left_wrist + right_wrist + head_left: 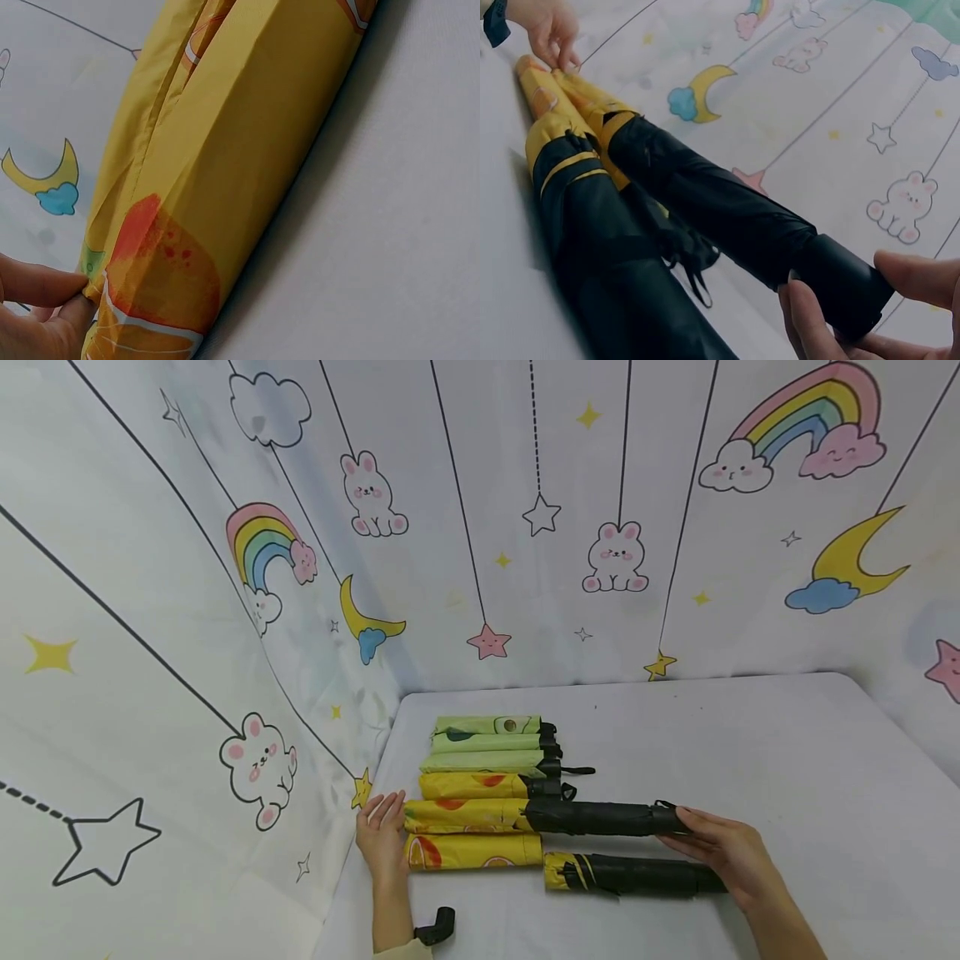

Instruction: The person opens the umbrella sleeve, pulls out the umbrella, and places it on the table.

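A black folded umbrella (600, 818) lies crosswise, its left end running into a yellow fruit-print sleeve (465, 817). My right hand (720, 852) holds the umbrella's handle end, with thumb and fingers around the black handle (844, 289) in the right wrist view. At the opposite end, my left hand (382, 835) pinches the sleeve's edge between thumb and finger, as the left wrist view shows. Just in front lie a second yellow sleeve (476, 852) and, to its right, another black folded umbrella (637, 875) with yellow at its left end.
Behind the held umbrella is a shorter yellow-sleeved umbrella (472, 786), then several green avocado-print ones (487, 742) in a row, black ends to the right. They lie on a white table (750, 743). Printed cloth (450, 527) hangs behind and at the left.
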The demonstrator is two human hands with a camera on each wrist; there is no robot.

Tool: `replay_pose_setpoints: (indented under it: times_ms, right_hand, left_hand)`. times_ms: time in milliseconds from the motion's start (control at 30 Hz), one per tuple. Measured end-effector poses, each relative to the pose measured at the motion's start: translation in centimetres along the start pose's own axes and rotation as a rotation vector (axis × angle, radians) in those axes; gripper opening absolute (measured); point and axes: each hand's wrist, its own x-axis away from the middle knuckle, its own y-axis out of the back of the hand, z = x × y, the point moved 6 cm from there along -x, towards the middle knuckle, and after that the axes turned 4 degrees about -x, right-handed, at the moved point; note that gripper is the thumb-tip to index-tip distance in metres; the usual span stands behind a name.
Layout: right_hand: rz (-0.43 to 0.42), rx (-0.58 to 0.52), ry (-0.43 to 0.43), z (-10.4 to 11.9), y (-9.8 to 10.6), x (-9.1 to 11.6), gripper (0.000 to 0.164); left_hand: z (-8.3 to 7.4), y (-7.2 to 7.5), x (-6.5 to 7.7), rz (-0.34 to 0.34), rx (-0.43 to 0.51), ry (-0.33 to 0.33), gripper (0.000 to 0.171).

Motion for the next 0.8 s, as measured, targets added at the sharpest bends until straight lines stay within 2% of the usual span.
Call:
replay_pose_setpoints:
  times_ms: [233,533,800]
  right_hand:
    - [0.039,-0.024,0.018,0.1,0.5,0.4,0.024]
    - [0.015,-0.040,-0.011,0.1,2.0,0.9,0.024]
    - [0.037,-0.013,-0.019,0.1,3.1,1.2,0.025]
  left_hand:
    - [0.0,0.0,0.1,0.003,-0.001,0.000,0.049]
    - [0.1,-0.1,0.2,0.017,-0.030,0.021,0.049]
    - [0.4,0.0,0.2,0.008,-0.028,0.034,0.050]
